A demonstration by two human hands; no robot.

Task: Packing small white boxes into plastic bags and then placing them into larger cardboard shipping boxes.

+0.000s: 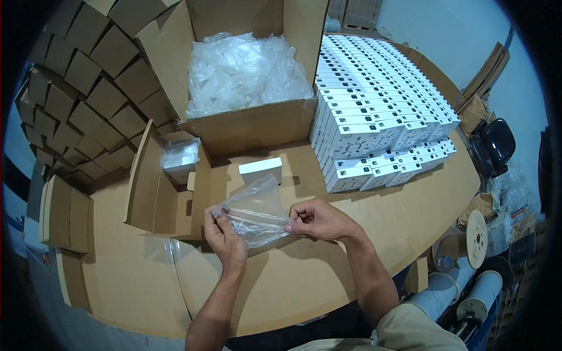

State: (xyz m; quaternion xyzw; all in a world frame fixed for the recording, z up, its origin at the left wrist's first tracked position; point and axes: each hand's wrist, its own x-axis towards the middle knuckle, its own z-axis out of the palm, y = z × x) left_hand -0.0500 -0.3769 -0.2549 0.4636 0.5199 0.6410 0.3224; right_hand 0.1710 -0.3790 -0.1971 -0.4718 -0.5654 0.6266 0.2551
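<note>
Both hands up over the near middle of the bench (328, 275), which is covered in brown cardboard. Left hand (225, 234) pinches the left edge of a clear plastic bag (254, 210); right hand (319, 219) pinches its right edge, fingers pressed together on the film. Bag held between them, just above the bench, crumpled and partly spread.

Just beyond the bag, a small white box (260, 170) lies flat on the bench. Far middle: large open carton (246, 126) full of clear bags. Far right: stacked rows of white boxes (374, 111). Left: small open carton (167, 193) with one wrapped box (180, 158) inside. Far left: a wall of folded brown cartons (88, 99).
</note>
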